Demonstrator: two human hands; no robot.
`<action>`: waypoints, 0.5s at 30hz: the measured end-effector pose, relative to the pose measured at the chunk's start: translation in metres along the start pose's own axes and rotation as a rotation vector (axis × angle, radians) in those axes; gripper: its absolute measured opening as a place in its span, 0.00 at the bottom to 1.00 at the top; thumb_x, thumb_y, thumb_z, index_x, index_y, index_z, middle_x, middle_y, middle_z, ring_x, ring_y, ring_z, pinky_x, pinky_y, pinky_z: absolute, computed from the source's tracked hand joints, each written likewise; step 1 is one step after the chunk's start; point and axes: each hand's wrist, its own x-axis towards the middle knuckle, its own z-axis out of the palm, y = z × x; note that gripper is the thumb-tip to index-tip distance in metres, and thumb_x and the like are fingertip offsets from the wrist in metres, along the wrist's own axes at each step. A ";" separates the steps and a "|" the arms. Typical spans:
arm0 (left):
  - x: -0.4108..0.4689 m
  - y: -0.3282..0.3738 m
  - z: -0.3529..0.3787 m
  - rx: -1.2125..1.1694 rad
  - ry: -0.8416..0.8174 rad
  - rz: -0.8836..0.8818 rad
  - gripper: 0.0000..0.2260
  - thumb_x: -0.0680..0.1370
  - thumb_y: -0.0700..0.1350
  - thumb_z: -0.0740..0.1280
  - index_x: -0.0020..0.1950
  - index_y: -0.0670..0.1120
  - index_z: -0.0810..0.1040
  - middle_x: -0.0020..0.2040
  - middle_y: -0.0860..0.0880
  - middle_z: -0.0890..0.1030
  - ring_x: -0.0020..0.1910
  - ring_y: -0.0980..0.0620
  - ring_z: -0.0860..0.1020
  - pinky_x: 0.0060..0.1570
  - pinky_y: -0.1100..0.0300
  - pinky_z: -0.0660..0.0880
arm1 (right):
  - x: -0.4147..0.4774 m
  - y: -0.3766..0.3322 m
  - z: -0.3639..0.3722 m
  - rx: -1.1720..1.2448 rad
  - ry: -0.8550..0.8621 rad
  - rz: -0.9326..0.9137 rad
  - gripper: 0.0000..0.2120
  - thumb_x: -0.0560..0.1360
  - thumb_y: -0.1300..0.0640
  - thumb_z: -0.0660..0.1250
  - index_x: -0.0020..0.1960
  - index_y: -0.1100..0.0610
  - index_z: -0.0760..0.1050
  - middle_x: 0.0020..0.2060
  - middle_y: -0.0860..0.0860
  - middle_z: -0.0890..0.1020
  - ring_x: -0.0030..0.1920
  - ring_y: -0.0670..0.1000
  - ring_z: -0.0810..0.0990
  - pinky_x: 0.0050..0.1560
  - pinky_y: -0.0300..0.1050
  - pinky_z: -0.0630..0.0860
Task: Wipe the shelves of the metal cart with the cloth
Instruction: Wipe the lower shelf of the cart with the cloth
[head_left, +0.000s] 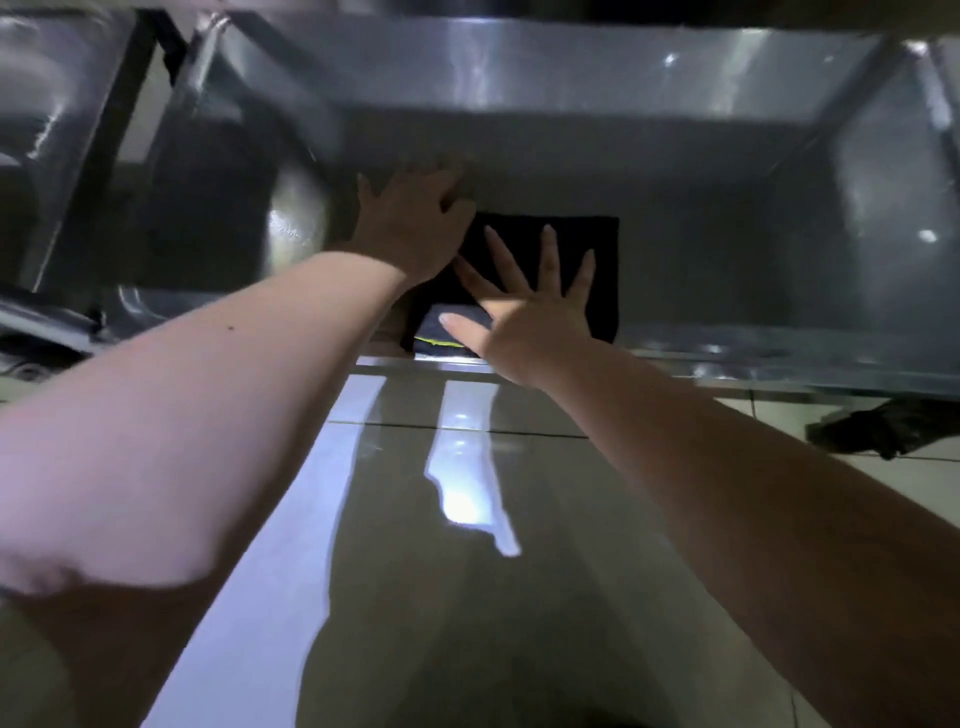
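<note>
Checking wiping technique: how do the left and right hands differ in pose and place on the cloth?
The right hand lies flat with fingers spread on the middle of the cloth; the left hand keeps its fingers close together at the cloth's far left corner. The right hand's fingers show clearly; the left hand's are blurred, so its grip is unclear. Both are palm down on the shelf.

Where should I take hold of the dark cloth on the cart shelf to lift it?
On the cloth, probably pinch the folded near-left corner with the yellow edge, coming from the open front of the shelf. It bunches up at the front lip, while the rest lies flat under the spread right hand.
</note>
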 end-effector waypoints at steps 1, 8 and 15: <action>-0.005 0.008 0.000 -0.003 0.030 0.014 0.22 0.83 0.53 0.55 0.78 0.54 0.62 0.79 0.49 0.59 0.79 0.43 0.51 0.74 0.36 0.44 | 0.006 -0.005 -0.002 0.071 -0.003 -0.020 0.30 0.76 0.31 0.46 0.77 0.33 0.45 0.79 0.39 0.43 0.77 0.62 0.34 0.67 0.71 0.29; -0.063 0.090 0.052 0.050 0.076 -0.022 0.26 0.83 0.54 0.51 0.80 0.60 0.47 0.81 0.49 0.49 0.79 0.42 0.44 0.70 0.32 0.37 | -0.024 0.089 -0.018 0.425 0.287 0.244 0.25 0.83 0.53 0.53 0.79 0.48 0.55 0.79 0.49 0.56 0.79 0.58 0.48 0.76 0.53 0.43; -0.037 0.038 0.056 0.202 0.028 -0.111 0.31 0.75 0.73 0.45 0.77 0.69 0.44 0.81 0.55 0.42 0.78 0.38 0.37 0.61 0.24 0.32 | -0.024 0.096 0.004 0.096 0.220 0.187 0.27 0.82 0.41 0.49 0.79 0.41 0.48 0.80 0.49 0.50 0.79 0.61 0.43 0.76 0.56 0.38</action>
